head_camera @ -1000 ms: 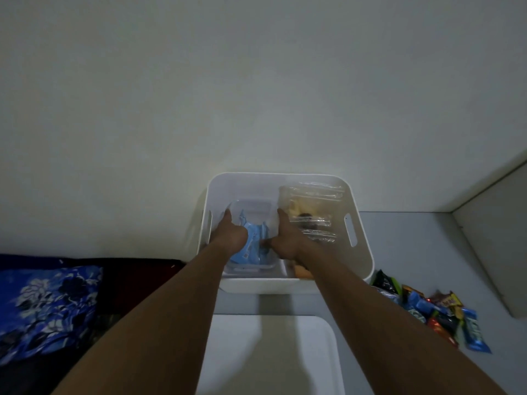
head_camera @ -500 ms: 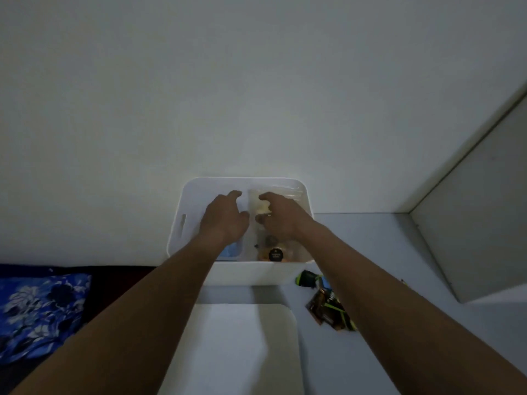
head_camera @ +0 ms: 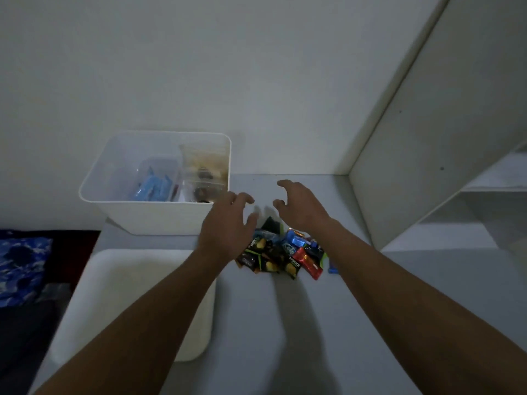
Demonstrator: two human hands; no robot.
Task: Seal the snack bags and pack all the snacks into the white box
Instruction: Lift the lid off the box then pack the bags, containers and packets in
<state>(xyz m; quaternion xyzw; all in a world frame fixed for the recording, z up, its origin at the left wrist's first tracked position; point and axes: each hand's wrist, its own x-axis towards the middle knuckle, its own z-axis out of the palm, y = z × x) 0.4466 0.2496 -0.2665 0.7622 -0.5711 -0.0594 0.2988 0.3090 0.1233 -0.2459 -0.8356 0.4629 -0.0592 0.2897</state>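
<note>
Grey table (head_camera: 285,323) laid with the white box (head_camera: 154,218) and a pile of wrapped snacks (head_camera: 282,252).
Clear snack bags (head_camera: 154,185) are seen inside the box; the pile is lying just right of it, close by the left hand (head_camera: 225,223) and right hand (head_camera: 302,206), both held with fingers loosely spread, nothing grasped.

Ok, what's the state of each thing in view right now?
white box: open-topped, holding bagged snacks.
clear bags: inside the box; seals too dim to tell.
loose snack packets: piled on the table, outside the box.
left hand: open, empty, over the pile.
right hand: open, empty, over the pile.
</note>
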